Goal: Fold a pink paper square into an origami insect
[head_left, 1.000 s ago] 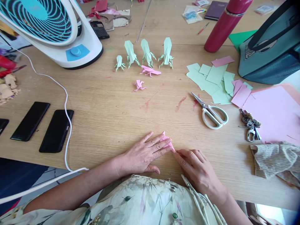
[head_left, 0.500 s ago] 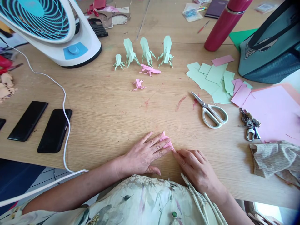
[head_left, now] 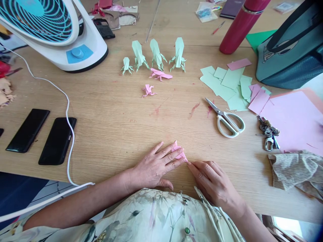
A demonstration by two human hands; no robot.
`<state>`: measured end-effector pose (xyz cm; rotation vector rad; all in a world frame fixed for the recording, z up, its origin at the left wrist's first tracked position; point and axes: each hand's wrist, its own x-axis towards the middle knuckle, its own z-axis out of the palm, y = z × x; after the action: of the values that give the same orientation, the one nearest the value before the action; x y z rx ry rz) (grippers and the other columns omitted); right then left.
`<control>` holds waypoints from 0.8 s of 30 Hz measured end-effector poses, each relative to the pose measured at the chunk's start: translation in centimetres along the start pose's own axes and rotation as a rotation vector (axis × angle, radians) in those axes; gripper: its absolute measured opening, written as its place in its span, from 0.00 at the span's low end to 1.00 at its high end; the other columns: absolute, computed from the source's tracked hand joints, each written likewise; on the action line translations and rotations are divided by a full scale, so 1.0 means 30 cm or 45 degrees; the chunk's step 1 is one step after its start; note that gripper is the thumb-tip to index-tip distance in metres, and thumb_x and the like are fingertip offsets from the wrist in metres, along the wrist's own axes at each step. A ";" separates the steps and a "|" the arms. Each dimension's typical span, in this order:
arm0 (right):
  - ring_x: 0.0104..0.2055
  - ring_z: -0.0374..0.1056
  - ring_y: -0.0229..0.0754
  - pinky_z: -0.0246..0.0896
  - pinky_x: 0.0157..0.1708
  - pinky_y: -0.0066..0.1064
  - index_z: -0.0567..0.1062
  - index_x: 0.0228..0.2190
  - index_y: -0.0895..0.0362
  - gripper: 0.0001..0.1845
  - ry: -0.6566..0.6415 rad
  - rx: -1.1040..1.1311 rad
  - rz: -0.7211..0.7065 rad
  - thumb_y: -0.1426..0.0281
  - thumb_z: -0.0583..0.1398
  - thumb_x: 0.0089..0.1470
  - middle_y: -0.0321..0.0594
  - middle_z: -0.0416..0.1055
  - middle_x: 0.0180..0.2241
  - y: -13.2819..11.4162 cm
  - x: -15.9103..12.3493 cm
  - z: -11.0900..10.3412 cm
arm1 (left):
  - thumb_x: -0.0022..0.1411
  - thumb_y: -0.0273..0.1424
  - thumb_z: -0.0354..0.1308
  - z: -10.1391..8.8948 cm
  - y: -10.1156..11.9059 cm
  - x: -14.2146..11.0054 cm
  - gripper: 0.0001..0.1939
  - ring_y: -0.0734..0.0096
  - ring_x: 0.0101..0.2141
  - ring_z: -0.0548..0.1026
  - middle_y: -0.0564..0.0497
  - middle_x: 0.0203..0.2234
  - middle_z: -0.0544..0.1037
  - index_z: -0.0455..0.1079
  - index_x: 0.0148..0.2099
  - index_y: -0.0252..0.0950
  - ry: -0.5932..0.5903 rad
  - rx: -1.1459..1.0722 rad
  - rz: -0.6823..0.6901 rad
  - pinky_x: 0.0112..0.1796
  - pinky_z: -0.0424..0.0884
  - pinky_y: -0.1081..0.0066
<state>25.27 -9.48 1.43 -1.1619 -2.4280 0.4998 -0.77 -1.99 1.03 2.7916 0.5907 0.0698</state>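
Observation:
A small folded piece of pink paper (head_left: 179, 154) lies on the wooden table close to my body. My left hand (head_left: 157, 164) rests over it, fingers stretched out and slightly spread, pressing it flat and covering part of it. At the paper's lower right tip, my right hand (head_left: 212, 181) is closed, with the fingertips pinching that thin pointed end. The curled fingers hide the underside of this grip. Farther up the table stand a pink origami frog (head_left: 148, 90), a longer pink origami figure (head_left: 160, 74) and several green origami figures (head_left: 179, 55).
White-handled scissors (head_left: 225, 121) lie to the right, near green paper pieces (head_left: 217, 84), keys (head_left: 268, 132) and a grey cloth (head_left: 295, 169). A red bottle (head_left: 239, 28) and a teal bag (head_left: 290, 53) stand behind. At left are a fan (head_left: 85, 43), a white cable (head_left: 68, 107) and phones (head_left: 57, 141).
Both hands keep almost the same pose on the pink paper. The view has shifted slightly, so the far objects sit a little higher and farther left.

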 end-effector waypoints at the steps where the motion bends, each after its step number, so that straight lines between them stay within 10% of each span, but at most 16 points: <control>1: 0.41 0.69 0.50 0.70 0.39 0.44 0.63 0.62 0.60 0.28 -0.002 0.001 -0.006 0.79 0.55 0.62 0.54 0.74 0.45 0.001 -0.001 0.001 | 0.65 0.60 0.41 0.001 0.001 0.000 0.43 0.48 0.69 0.47 0.44 0.69 0.54 0.49 0.72 0.39 0.000 0.004 0.002 0.64 0.43 0.46; 24: 0.42 0.67 0.50 0.68 0.40 0.42 0.69 0.54 0.67 0.20 0.055 -0.013 -0.024 0.81 0.56 0.60 0.56 0.73 0.44 0.014 -0.020 0.017 | 0.62 0.64 0.37 0.030 0.040 0.007 0.45 0.37 0.67 0.48 0.37 0.68 0.55 0.50 0.72 0.44 0.034 0.119 -0.032 0.62 0.39 0.37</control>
<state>25.63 -9.77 0.66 -1.1412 -2.4051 0.4524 -0.03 -3.20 0.51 2.8770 0.6517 0.0763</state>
